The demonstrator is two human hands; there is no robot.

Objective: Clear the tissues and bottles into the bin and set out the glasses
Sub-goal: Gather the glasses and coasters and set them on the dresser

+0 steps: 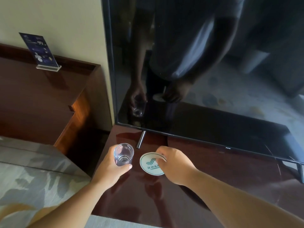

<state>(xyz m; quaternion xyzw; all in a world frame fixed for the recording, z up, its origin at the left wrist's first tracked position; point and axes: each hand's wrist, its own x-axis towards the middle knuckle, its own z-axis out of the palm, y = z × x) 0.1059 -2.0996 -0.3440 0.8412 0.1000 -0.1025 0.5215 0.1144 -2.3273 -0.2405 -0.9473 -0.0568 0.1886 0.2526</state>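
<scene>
My left hand [109,168] grips a clear drinking glass [123,154], held upright just above the glossy dark wooden cabinet top [164,203]. To its right lies a round white coaster [148,165] with a green wave logo, flat on the cabinet. My right hand [174,165] rests on the coaster's right side, and its fingertips pinch the edge of what looks like a second coaster on top. No tissues, bottles or bin are in view.
A large black television [197,71] stands at the back of the cabinet, its metal foot [141,139] just behind the glass. A lower wooden desk [41,96] to the left carries an upright blue card stand [39,50]. Patterned carpet [24,178] lies below left.
</scene>
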